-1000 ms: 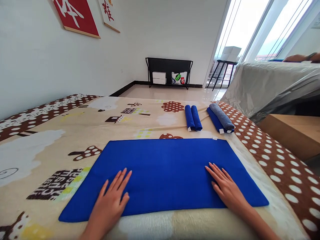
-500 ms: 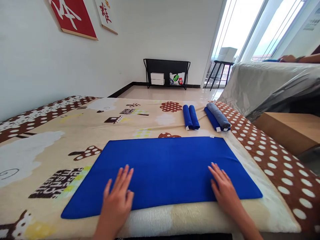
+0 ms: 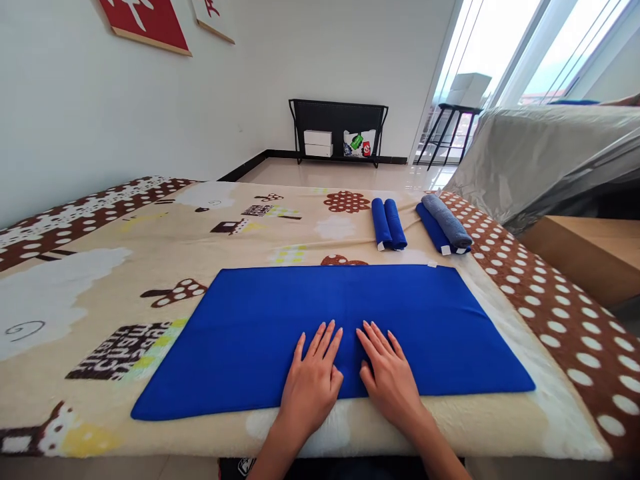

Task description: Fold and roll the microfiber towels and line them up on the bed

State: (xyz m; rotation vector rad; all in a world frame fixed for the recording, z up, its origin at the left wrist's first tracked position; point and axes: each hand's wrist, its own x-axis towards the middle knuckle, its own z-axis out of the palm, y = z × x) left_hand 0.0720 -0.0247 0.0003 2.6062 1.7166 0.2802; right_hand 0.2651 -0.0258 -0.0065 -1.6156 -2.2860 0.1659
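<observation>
A blue towel (image 3: 240,333) is spread flat near the front edge of the bed, with a small white tag on its far edge. My left hand (image 3: 311,383) rests palm down on it, left of the middle, fingers stretched out. Close beside it on the right, my right hand (image 3: 390,377) also lies flat with its fingers extended. A narrow gap separates the two hands. Neither holds anything.
Two rolled blue towels (image 3: 389,223) lie beyond the spread one. Right of them, a grey rolled towel (image 3: 447,221) rests against a blue roll (image 3: 435,230). The patterned blanket (image 3: 175,233) covers the bed. Plastic-covered furniture (image 3: 540,147) and a cardboard box (image 3: 585,253) stand at right.
Both hands have moved inward from the towel's two sides to its middle and now lie close together. The view has tilted slightly downward. The towel keeps its flat shape.
</observation>
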